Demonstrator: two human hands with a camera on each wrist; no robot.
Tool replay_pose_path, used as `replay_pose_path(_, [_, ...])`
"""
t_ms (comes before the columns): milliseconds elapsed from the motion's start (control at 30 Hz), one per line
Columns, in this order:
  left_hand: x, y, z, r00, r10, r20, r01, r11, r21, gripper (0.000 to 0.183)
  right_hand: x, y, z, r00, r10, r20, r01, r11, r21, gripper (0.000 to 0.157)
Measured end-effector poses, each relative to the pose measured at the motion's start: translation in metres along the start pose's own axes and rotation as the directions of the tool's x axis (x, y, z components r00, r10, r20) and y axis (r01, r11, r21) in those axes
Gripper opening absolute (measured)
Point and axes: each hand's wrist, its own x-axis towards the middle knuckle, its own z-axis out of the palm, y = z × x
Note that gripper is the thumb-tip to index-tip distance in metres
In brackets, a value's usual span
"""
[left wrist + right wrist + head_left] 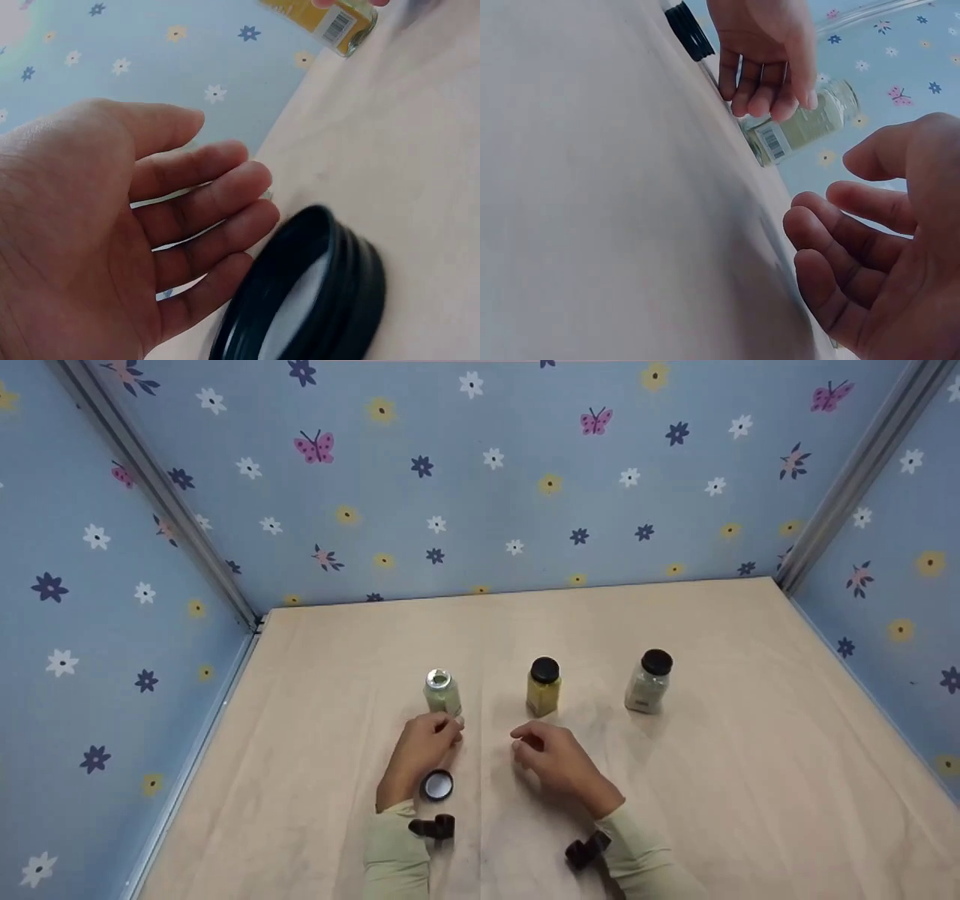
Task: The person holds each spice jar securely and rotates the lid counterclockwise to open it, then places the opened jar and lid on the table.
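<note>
My left hand (pixel 425 746) rests on the table just in front of an uncapped glass jar (pixel 443 694) with pale green contents. Its fingers are loosely bent and hold nothing, as the left wrist view shows. Beside that wrist lies a black screw lid (pixel 437 785), its pale inner side facing up. My right hand (pixel 559 757) is relaxed with nothing in it, thumb and fingers apart. It is nearest to a yellow-filled jar (pixel 543 695) with a black lid, which stands a little beyond its fingertips.
Farther right stands a third jar (pixel 646 690) with greyish contents and a black lid. A cream cloth (pixel 750 780) with fold lines covers the table. Blue panels (pixel 480 502) with flowers and butterflies enclose the back and sides.
</note>
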Motion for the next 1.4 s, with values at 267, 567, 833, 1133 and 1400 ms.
replay_pose_path(267, [0.001,0.016,0.019,0.998,0.057,0.041,-0.062,0.989,0.133,0.025,-0.005,0.011,-0.015,0.998,0.032,-0.053,-0.031,0.999,0.006,0.024])
replay_pose_path(567, [0.001,0.023,0.039,0.997,0.052,0.053,-0.060,0.983,0.174,0.023,-0.007,0.020,-0.025,0.981,0.140,-0.134,-0.137,0.990,0.033,0.023])
replay_pose_path(833, [0.003,0.026,0.053,0.998,0.016,0.056,-0.022,0.993,0.112,0.020,-0.010,0.022,-0.029,0.972,0.191,-0.140,-0.185,0.981,0.060,0.022])
replay_pose_path(1133, [0.014,0.032,0.064,0.999,-0.002,0.046,-0.001,0.997,0.075,0.021,-0.009,0.027,-0.035,0.967,0.189,-0.172,-0.175,0.980,0.094,0.022])
replay_pose_path(1400, [0.026,0.042,0.072,1.000,0.030,0.006,-0.030,0.999,-0.019,0.025,-0.004,0.023,-0.042,0.964,0.195,-0.183,-0.184,0.980,0.078,0.023])
